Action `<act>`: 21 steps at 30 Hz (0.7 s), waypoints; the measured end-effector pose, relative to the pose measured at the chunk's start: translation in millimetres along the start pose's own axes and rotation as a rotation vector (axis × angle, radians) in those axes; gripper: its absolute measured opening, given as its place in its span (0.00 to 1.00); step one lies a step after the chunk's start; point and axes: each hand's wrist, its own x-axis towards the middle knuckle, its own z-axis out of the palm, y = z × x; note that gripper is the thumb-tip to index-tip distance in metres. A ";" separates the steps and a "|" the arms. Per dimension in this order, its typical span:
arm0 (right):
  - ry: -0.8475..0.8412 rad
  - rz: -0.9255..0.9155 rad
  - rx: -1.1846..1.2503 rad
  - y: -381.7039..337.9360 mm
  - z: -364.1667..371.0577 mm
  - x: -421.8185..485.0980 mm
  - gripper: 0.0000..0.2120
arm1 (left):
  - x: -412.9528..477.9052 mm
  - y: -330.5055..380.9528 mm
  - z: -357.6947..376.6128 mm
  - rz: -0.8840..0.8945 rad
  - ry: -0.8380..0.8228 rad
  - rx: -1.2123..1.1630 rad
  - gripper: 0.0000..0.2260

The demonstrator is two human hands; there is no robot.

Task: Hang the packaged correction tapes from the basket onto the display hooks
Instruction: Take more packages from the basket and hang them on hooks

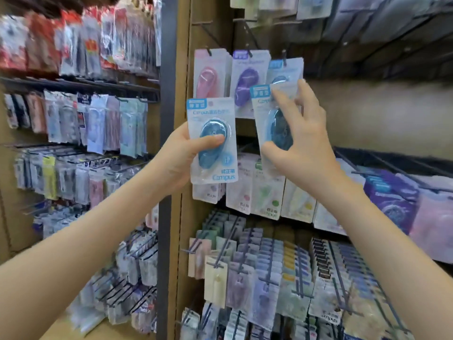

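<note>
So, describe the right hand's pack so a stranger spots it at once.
The brown display board's top row holds pink, purple and blue packs. Right under the blue one, the right hand pinches another blue pack, higher than the left hand's twin and half hidden by fingers.

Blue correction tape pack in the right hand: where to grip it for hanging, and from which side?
Grip the blue pack by its lower half, pinching across the raised blister, coming from the front right. It is near upright with the header on top, so that leaves the top end free for the hook. The right hand holds it about so.
</note>
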 end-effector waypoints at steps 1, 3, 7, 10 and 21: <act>0.016 -0.002 -0.023 4.7 -1.7 11.4 0.35 | 11.9 3.7 -3.1 0.020 0.006 0.003 0.17; 0.036 0.013 -0.068 15.5 -1.5 33.5 0.34 | 33.7 9.5 -9.7 0.059 0.014 0.005 0.18; 0.092 0.064 -0.128 35.7 8.7 71.7 0.34 | 69.8 14.5 -22.8 0.136 0.021 0.009 0.20; 0.118 0.099 -0.150 42.8 16.8 89.5 0.35 | 88.7 12.8 -28.1 0.187 0.025 -0.009 0.18; 0.018 0.086 -0.066 48.0 -14.7 106.6 0.32 | 115.7 -5.2 -23.6 0.257 0.005 -0.013 0.18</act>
